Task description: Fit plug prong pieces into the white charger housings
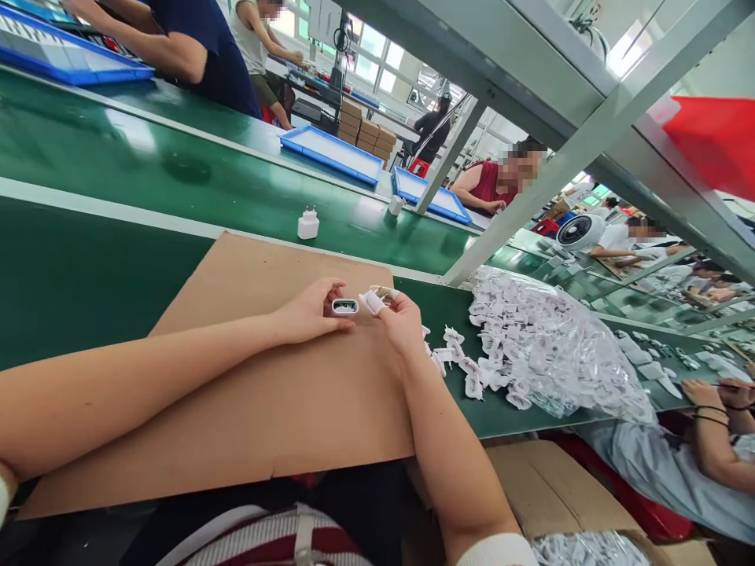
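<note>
Head view: the person's left hand [323, 311] grasps a white casing [344, 317] between thumb and fingers, its oval open end turned toward the camera and something green showing inside. Just beside it, the right hand [406, 321] pinches a small white piece [373, 303] with the fingertips; a narrow gap seems to separate piece and casing. Its exact shape is partly hidden by the fingers. Both hands are above a brown cardboard sheet [277, 401], which lies at a slant on the green bench [76, 291] and reaches over its near edge.

To the right of the right hand, loose white parts [454, 350] are scattered on the bench, leading to a large heap of similar white parts [531, 330] in and around clear plastic. Below the bench edge on that side is an open cardboard box [543, 479].

Beyond the sheet, past a pale rail [112, 211], a white plug adapter [307, 226] stands with its pins upward on a green surface [236, 173]. Another white item [395, 205] is farther right, near a slanting metal post [451, 153]. Blue-rimmed trays [333, 153] rest along the far side, where co-workers sit.
</note>
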Tool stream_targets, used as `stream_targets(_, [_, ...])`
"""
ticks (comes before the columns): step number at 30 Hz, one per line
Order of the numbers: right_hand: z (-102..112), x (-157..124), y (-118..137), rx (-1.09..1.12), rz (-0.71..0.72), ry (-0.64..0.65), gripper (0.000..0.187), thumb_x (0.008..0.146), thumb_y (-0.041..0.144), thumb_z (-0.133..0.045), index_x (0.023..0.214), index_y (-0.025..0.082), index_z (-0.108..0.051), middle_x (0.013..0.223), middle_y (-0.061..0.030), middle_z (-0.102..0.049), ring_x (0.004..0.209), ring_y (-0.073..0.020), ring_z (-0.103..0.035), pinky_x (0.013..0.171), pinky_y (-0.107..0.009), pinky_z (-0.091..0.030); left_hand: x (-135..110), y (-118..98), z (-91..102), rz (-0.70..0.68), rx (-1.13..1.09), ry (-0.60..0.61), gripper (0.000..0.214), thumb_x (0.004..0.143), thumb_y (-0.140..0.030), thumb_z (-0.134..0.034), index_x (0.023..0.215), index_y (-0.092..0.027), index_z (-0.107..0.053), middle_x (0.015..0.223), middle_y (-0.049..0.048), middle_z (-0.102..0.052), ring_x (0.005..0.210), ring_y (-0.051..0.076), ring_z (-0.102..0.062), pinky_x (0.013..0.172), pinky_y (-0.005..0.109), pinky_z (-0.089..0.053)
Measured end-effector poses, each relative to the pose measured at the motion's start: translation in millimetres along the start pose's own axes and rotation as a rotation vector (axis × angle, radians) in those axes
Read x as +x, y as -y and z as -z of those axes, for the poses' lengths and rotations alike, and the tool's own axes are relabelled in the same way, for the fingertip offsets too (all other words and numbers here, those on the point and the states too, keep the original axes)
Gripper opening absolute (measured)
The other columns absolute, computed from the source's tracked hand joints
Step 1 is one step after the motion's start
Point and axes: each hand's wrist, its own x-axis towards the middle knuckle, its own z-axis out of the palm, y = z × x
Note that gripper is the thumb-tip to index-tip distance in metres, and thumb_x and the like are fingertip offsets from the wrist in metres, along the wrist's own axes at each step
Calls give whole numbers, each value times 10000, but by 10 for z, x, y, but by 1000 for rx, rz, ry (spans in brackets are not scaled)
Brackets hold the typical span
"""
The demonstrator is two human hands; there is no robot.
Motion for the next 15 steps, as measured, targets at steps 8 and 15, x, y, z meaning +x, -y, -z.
stream_targets(8, [-56,-74,33,-101,135,57,338,680,372,-818,964,210,-729,914,-29,-724,822,-154,-642,769,-305,-537,31,81,38,-57,-81,73,480,741,-518,-758,1082,-192,-668,1009,50,-716,908,234,-662,838,362,-527])
stream_targets(15, [-64,-83,1,-138,172,144,262,727,301,-740,961,195,-686,989,-56,-721,897,-171,-660,871,-347,-548,3,39,56,-99,-13,83,452,775,-505,-718,1105,-196,-697,1048,56,-711,954,250,-648,813,342,-512])
